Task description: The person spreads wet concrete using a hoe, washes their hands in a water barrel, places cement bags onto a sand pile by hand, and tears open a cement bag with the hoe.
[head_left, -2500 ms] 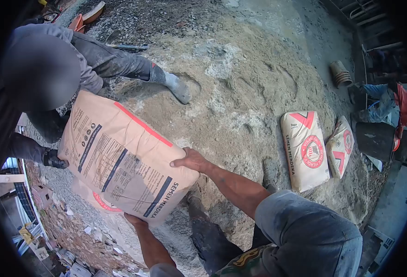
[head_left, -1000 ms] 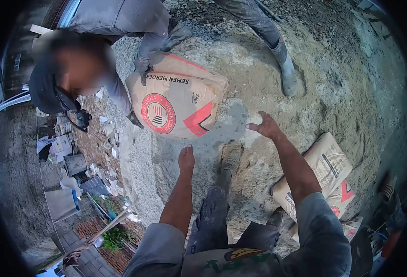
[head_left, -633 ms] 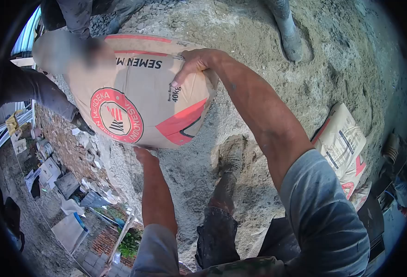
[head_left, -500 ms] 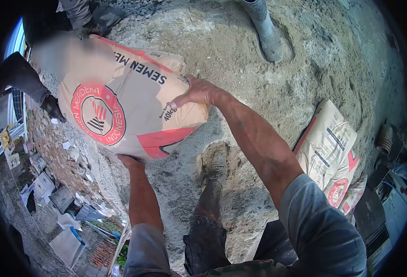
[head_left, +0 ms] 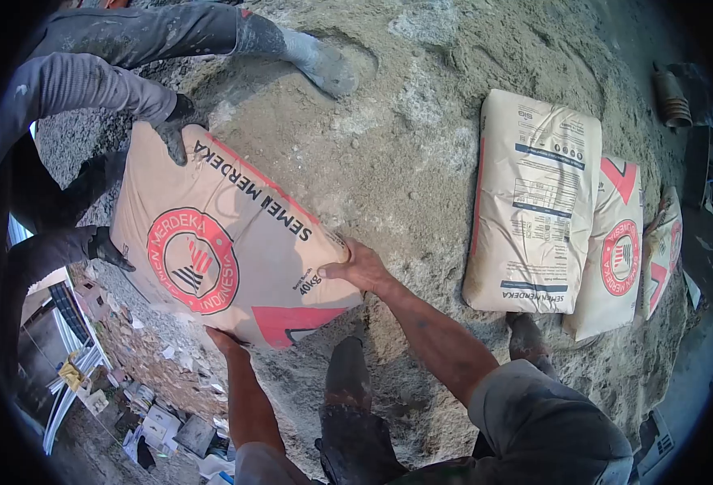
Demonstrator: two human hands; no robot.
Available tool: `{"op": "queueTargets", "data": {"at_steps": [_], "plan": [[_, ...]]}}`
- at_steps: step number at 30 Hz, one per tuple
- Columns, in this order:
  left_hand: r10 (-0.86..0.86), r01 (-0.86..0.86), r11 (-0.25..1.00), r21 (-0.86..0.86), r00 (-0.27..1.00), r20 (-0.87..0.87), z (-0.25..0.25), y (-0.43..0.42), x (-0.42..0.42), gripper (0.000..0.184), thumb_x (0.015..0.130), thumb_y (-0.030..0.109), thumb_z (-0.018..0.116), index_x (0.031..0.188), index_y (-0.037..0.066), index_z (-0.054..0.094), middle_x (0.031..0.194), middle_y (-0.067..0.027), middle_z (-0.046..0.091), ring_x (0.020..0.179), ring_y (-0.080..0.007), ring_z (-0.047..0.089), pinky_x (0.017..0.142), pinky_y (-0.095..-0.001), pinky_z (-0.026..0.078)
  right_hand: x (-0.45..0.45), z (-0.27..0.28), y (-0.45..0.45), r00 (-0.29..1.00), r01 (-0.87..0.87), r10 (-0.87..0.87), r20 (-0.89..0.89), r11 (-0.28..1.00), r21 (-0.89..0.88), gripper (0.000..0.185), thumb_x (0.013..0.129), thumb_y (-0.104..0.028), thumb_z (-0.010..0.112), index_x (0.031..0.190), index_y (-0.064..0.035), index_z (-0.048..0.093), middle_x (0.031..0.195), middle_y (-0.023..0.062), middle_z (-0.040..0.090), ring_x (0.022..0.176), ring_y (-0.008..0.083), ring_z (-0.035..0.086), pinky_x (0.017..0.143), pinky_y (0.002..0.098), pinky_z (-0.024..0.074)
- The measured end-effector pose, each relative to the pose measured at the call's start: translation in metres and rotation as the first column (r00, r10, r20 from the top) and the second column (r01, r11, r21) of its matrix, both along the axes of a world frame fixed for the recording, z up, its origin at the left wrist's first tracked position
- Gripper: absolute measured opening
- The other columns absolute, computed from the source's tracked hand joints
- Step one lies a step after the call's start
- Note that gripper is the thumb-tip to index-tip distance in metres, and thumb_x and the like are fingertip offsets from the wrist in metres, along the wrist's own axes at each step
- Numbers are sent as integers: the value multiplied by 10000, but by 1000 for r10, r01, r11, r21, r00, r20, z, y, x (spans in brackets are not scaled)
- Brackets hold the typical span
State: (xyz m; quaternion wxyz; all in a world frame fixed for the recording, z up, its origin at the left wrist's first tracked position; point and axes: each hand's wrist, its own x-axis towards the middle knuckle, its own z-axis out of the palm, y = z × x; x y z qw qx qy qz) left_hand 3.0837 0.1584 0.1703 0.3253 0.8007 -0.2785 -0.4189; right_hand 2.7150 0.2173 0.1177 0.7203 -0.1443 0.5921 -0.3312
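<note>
A full paper cement bag (head_left: 243, 234) with a red round emblem hangs tilted between me and a co-worker. My right hand (head_left: 358, 265) grips its near right corner, thumb on the printed face and fingers behind the edge. At the lower edge, my left hand (head_left: 225, 339) holds the bag from below, its fingers mostly hidden underneath. The co-worker's gloved hands (head_left: 176, 129) hold the far end of the bag, one at the top corner and the other at the left side.
Several more cement bags (head_left: 532, 202) lie on the sandy mound (head_left: 405, 162) to the right. The co-worker's boot (head_left: 324, 69) stands at the top. Lower left, scraps and debris (head_left: 162, 424) lie beyond the mound's edge. My boot (head_left: 348, 368) is below the bag.
My view has swung, so the bags at right show more fully. Both my hands keep their hold on the cement bag, and the co-worker's arms and gloves are now plainly in sight.
</note>
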Motion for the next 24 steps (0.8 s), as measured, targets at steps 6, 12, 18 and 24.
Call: {"op": "queueTargets", "data": {"at_steps": [6,12,18,24], "plan": [[55,-71,995,-66,974,-220,-6,16,-73,665,903,558,293,1365,80,316,1354,-99,383,1203,-248,389,1025,-362,283,-39,-13,89,954,283,-288,81,956,75,845,550,-265,822,1237,13,416,1082,152,584,1006,238,561,879,313,428],[-162,169,983,76,983,-84,-24,-4,-168,779,876,614,300,1347,-5,324,1320,-157,423,1168,-268,445,973,-379,362,-76,-14,187,905,419,-425,13,895,154,791,630,-195,710,1302,-11,335,1165,158,537,1082,251,517,949,340,382],[-576,398,779,484,759,304,-2,21,-338,636,895,478,429,1301,-9,378,1191,-192,525,1096,-306,519,916,-373,410,-115,6,211,968,173,-112,-227,946,273,699,722,-416,619,1251,-5,421,1144,236,555,1084,347,532,934,374,402],[-924,901,382,208,363,124,47,135,-527,479,919,356,445,1273,33,446,1198,-195,523,1130,-244,494,959,-311,359,-246,83,269,885,257,-162,-436,951,169,621,789,-452,504,1158,47,524,1071,263,584,1041,361,555,912,390,422]]}}
